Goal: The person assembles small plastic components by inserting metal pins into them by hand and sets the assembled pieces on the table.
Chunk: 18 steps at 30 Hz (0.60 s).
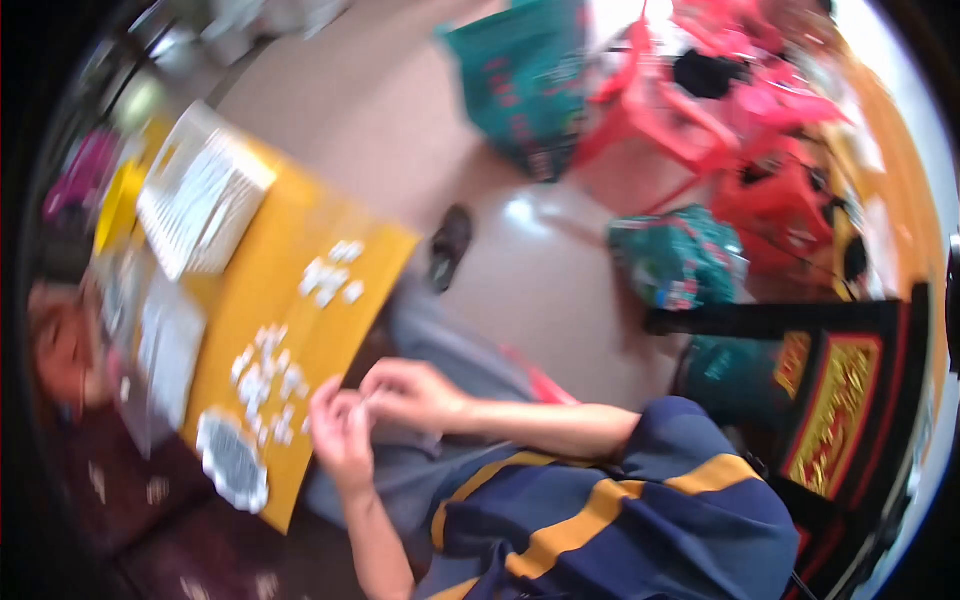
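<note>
Left hand (342, 435), right hand (412, 392): fingers curled, tips together by worktop (365, 230) edge; blur, cannot tell what's pinched | small white pieces (253, 386): two loose groups on worktop | scalloped dish (208, 448): beside nearer group

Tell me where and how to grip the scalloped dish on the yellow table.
Grip the scalloped dish by its wavy lower rim, probably coming from the lower corner of the yellow table: that side faces away from the white pieces, and the ruffles may give purchase.
</note>
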Available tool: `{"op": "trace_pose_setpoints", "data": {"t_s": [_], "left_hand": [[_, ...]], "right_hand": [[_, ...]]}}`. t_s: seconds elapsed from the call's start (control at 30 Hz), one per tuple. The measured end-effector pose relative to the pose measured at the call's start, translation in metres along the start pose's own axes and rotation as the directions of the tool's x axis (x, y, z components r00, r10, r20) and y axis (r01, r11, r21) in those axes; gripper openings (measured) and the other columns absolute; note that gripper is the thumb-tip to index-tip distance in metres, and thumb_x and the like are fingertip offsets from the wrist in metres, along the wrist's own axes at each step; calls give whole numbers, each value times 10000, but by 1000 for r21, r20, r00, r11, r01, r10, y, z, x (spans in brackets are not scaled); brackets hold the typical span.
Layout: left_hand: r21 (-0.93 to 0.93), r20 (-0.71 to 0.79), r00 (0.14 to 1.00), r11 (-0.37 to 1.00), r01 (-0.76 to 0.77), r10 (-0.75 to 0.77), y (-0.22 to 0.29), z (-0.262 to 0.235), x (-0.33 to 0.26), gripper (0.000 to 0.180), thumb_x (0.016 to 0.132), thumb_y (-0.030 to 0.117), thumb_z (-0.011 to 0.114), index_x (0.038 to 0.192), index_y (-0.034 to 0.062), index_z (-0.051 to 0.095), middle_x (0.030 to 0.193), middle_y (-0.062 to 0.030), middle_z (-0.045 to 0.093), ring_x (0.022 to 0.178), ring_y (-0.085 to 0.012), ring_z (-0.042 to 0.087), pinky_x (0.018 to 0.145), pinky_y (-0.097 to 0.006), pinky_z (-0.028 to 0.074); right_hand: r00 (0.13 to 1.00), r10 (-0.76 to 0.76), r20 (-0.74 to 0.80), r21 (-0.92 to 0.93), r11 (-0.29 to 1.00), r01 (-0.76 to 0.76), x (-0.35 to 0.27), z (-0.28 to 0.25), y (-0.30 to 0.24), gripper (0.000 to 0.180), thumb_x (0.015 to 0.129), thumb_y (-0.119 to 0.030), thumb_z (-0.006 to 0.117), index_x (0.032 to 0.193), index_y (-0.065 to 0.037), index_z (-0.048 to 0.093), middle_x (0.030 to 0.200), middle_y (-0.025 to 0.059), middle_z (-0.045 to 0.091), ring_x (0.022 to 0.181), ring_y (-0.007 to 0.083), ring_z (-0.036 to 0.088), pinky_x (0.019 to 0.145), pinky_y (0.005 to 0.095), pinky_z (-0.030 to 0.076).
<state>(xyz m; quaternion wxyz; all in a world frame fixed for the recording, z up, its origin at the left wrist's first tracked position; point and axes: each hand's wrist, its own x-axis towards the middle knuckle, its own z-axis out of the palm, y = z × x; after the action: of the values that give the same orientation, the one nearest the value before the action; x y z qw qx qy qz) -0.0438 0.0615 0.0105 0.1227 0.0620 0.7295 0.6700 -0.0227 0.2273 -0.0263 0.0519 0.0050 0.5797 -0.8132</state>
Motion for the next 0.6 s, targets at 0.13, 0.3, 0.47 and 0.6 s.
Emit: {"op": "trace_pose_setpoints", "data": {"t_s": [0.13,0.3,0.47,0.6], "left_hand": [[-36,-34,999,999,-8,7,7,1,24,307,925,-29,646,1224,-12,580,960,-5,618,822,-33,556,736,-188,471],[524,-119,936,822,-223,330,22,-21,47,182,839,-58,695,1012,-15,660,885,-78,657,607,-95,581,581,-232,478],[731,-73,913,644,-224,401,21,-35,76,165,842,-4,695,1001,21,661,919,-108,670,682,-234,659,624,-339,530],[849,-109,890,507,-148,443,15,-54,91,169,848,51,691,1016,62,671,957,-124,682,800,-309,690,703,-415,547]], "right_hand": [[963,269,-28,291,924,-249,-3,-19,-14,115,995,-97,601,1089,-34,583,861,74,667,546,147,649,539,266,538],[974,218,-62,350,919,-184,0,-19,-8,105,997,-102,629,1074,-37,598,898,9,654,749,51,583,690,202,490],[979,203,-25,335,924,-183,-1,-14,-7,117,1005,-120,623,1088,-40,598,905,12,657,770,53,587,712,206,492],[979,200,-47,339,925,-173,-2,-15,-9,106,1005,-116,622,1085,-48,606,903,11,664,770,55,590,711,207,495]]}}
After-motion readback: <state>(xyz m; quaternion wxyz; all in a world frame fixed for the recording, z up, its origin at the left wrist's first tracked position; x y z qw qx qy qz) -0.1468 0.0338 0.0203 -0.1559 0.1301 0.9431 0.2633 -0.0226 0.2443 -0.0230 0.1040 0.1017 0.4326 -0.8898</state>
